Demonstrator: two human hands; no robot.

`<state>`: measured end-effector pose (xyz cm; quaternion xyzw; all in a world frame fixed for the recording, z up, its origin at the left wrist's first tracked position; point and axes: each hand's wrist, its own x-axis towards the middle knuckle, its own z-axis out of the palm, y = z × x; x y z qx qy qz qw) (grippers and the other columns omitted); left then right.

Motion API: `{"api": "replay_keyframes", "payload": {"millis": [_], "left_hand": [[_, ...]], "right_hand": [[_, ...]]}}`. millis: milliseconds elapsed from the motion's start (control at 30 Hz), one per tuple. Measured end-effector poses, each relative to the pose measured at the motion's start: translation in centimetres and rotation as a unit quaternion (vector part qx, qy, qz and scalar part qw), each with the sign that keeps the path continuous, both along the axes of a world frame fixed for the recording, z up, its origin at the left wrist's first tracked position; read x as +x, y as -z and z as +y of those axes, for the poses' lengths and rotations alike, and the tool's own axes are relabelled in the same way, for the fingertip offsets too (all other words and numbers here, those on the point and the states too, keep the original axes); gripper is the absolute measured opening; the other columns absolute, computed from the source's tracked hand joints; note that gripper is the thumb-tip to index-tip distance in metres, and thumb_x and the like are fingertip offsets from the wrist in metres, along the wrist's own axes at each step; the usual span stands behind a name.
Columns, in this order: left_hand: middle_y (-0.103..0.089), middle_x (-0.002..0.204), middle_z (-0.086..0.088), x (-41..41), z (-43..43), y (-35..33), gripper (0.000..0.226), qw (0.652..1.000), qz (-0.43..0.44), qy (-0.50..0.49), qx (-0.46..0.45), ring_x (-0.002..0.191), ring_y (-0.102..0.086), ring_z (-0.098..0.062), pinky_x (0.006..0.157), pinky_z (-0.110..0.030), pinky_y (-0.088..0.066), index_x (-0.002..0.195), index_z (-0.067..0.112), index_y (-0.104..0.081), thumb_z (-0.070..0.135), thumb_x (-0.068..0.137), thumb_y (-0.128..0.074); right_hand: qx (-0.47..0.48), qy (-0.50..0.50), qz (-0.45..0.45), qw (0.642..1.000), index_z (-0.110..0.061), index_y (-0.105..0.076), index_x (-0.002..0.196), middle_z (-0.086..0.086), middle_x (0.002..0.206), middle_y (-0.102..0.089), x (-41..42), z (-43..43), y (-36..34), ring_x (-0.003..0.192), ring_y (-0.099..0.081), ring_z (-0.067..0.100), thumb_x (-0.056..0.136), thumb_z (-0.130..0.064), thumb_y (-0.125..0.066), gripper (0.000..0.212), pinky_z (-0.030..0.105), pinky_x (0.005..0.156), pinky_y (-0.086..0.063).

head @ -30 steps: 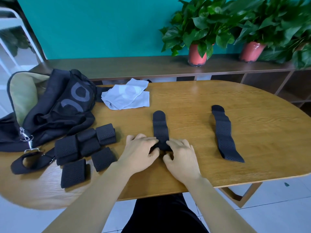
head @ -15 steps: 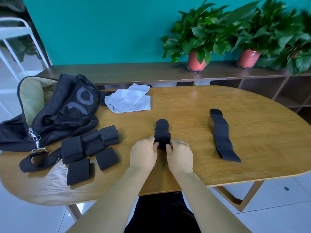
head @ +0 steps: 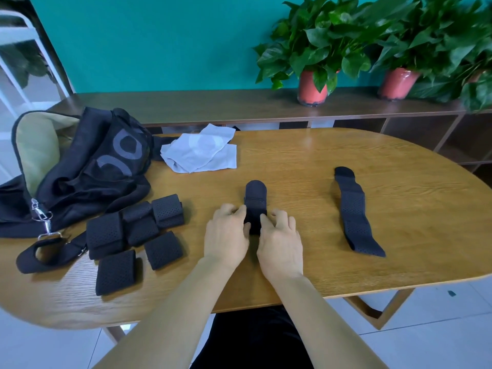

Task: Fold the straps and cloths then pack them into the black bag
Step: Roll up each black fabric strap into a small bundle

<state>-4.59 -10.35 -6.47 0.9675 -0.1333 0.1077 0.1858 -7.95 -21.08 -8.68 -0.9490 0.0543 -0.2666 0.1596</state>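
- The oval wooden tabletop [head: 306, 161] carries all the task's things.
- The black bag [head: 87, 177] slumps on the tabletop's far left, its mouth open to a pale lining; its clipped shoulder loop [head: 45, 251] trails toward the near edge.
- Two potted plants [head: 314, 49] stand on the shelf behind.
- The white cloths [head: 199, 153] lie in a loose heap just right of the bag.
- Five folded straps [head: 133, 230] sit bunched together near the bag's front.
- One flat strap [head: 354, 214] lies stretched out, well apart on the right.
- The half-folded strap [head: 255, 198] lies at centre, rounded end pointing away, near end doubled up.
- Left hand [head: 226, 235]: grip clamped on that strap's left edge.
- Right hand [head: 282, 241]: grip pinching its right edge, fingers curled.
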Motion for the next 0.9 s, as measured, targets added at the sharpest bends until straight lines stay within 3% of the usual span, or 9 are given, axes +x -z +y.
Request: {"api": "replay_keyframes", "payload": {"millis": [67,133,300,433,567,667,767,833,900], "left_hand": [[-0.042,0.144,0.004,0.3,0.0,0.1,0.040,0.999,0.009,0.035,0.029,0.124,-0.042,-0.021,0.092,-0.032,-0.037,0.139,0.022,-0.047,0.021,0.099,-0.043],[-0.037,0.150,0.008,0.3,0.0,0.1,0.042,0.997,0.018,0.049,0.056,0.132,-0.034,-0.018,0.096,-0.033,-0.031,0.142,0.023,-0.043,0.020,0.101,-0.037],[-0.035,0.152,0.011,0.8,0.8,-0.3,0.047,0.992,0.046,0.075,0.085,0.136,-0.027,-0.013,0.099,-0.035,-0.025,0.144,0.026,-0.040,0.031,0.098,-0.039],[-0.032,0.153,0.014,1.5,1.6,-0.9,0.057,0.985,0.096,0.106,0.093,0.138,-0.023,-0.011,0.103,-0.035,-0.020,0.147,0.029,-0.035,0.034,0.092,-0.048],[-0.039,0.149,0.015,1.3,2.2,-1.1,0.054,0.984,0.075,0.125,0.103,0.133,-0.030,-0.011,0.098,-0.033,-0.021,0.145,0.029,-0.039,0.036,0.093,-0.050],[-0.049,0.140,0.017,0.2,2.9,-1.0,0.048,0.984,0.055,0.145,0.092,0.126,-0.036,-0.010,0.093,-0.032,-0.022,0.141,0.029,-0.044,0.042,0.096,-0.047],[-0.062,0.115,0.015,-1.0,4.0,-1.1,0.041,0.985,0.079,0.145,0.046,0.117,-0.042,-0.011,0.093,-0.035,-0.025,0.137,0.033,-0.048,0.045,0.100,-0.036],[-0.057,0.093,0.016,-1.6,4.2,-1.3,0.040,0.986,0.102,0.133,0.007,0.104,-0.046,-0.013,0.095,-0.039,-0.028,0.133,0.031,-0.050,0.044,0.102,-0.029],[-0.044,0.076,0.015,-1.9,3.8,-1.6,0.033,0.989,0.090,0.114,-0.009,0.088,-0.046,-0.016,0.089,-0.039,-0.034,0.115,0.024,-0.057,0.040,0.103,-0.031]], "right_hand": [[-0.026,0.000,0.015,1.000,-0.009,-0.068,0.087,0.010,0.111,-0.063,0.1,0.0,0.1,0.084,-0.057,0.028,0.070,0.002,-0.069,0.020,0.035,0.060,-0.047],[-0.043,-0.003,0.028,0.999,-0.007,-0.069,0.088,0.010,0.115,-0.066,0.2,0.0,0.3,0.088,-0.058,0.028,0.070,0.000,-0.066,0.020,0.036,0.062,-0.046],[-0.048,-0.018,0.039,0.998,-0.007,-0.068,0.091,0.008,0.114,-0.067,0.4,-0.2,0.4,0.093,-0.058,0.028,0.077,-0.014,-0.049,0.025,0.037,0.067,-0.046],[-0.030,-0.036,0.064,0.997,-0.008,-0.066,0.101,0.005,0.124,-0.062,0.4,-0.5,0.4,0.106,-0.052,0.025,0.081,-0.019,-0.054,0.025,0.036,0.079,-0.044],[0.020,-0.068,0.061,0.996,-0.007,-0.065,0.102,0.004,0.122,-0.062,-0.2,-0.7,0.1,0.110,-0.049,0.024,0.080,-0.021,-0.058,0.027,0.036,0.086,-0.044],[0.078,-0.092,0.036,0.992,-0.004,-0.067,0.104,0.004,0.106,-0.068,-1.4,-1.0,-0.3,0.102,-0.053,0.025,0.075,-0.015,-0.064,0.031,0.034,0.081,-0.050],[0.114,-0.087,0.021,0.989,-0.007,-0.066,0.113,0.002,0.098,-0.069,-2.2,-1.5,-0.6,0.103,-0.053,0.019,0.077,-0.007,-0.064,0.037,0.020,0.075,-0.044],[0.140,-0.073,0.010,0.987,-0.009,-0.068,0.109,0.000,0.097,-0.068,-2.4,-1.6,-0.7,0.101,-0.051,0.015,0.083,-0.008,-0.061,0.027,0.018,0.073,-0.040],[0.165,-0.054,0.011,0.985,-0.009,-0.068,0.099,-0.002,0.092,-0.066,-2.3,-1.3,-0.7,0.095,-0.050,0.014,0.089,-0.011,-0.057,0.015,0.020,0.068,-0.036]]}}
